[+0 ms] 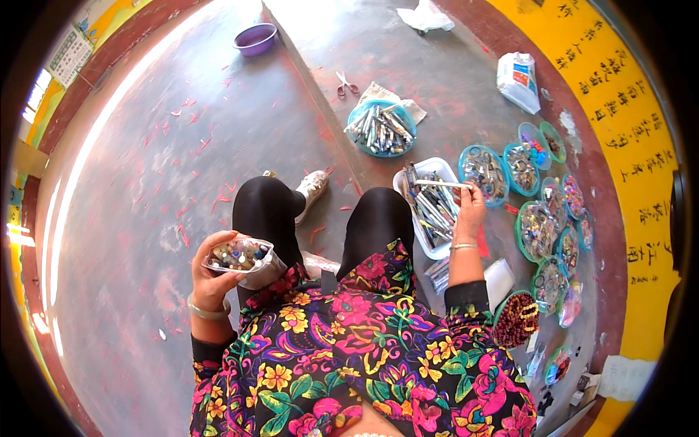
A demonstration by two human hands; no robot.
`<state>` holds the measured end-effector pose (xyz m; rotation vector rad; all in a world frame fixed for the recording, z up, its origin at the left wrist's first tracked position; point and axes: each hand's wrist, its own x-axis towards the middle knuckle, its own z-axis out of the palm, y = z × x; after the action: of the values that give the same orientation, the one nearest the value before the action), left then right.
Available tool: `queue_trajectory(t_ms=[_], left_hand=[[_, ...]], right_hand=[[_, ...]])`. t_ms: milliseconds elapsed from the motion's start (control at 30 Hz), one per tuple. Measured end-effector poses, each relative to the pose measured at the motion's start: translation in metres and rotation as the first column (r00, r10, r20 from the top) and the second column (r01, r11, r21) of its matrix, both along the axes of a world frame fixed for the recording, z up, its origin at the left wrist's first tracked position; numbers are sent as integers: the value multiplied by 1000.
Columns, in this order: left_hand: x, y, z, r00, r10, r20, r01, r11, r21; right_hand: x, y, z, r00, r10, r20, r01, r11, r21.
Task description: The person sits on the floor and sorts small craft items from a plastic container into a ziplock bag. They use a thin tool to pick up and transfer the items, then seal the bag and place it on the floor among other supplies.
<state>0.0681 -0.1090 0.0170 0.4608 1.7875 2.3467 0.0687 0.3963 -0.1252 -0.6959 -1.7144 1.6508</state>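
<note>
My left hand (pixel 210 284), a bangle at its wrist, is wrapped round a clear plastic bag (pixel 268 275). Packed upright in the bag are many pens (pixel 239 255), their ends showing in several colours. In my right hand (pixel 470 215) a slim white pen (pixel 443 183) is pinched, lying nearly level and pointing left. It hangs over the far part of a white plastic tray (pixel 438 253) beside my right knee. Loose pens (pixel 435 213) fill that tray in a jumble.
Ahead stands a turquoise basket (pixel 352 140) of pens, with scissors (pixel 346 85) near it. Several round baskets of trinkets (pixel 537 229) crowd the floor at right, by a basket of dark red beads (pixel 515 320). A purple basin (pixel 255 40) and white package (pixel 518 81) lie farther off.
</note>
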Motion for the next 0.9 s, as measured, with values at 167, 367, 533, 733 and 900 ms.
queue_trajectory(t_ms=[167,367,533,733,900], left_hand=[[0,-6,-2,1000,-9,-4,9,1000,16],[3,-4,-4,999,-41,-27,41,999,6],[12,-7,-3,997,-80,-16,81,996,49],[8,-8,-8,994,-98,-36,100,993,56],[6,-9,-7,994,-105,-39,107,993,48]], right_hand=[[40,-38,58,955,70,-287,-219,819,-531],[62,-76,114,868,235,-437,-470,673,-571],[75,-142,144,753,562,-342,-657,604,-452],[100,-193,148,536,837,-111,-818,483,-313],[103,-185,146,163,980,111,-981,173,-90]])
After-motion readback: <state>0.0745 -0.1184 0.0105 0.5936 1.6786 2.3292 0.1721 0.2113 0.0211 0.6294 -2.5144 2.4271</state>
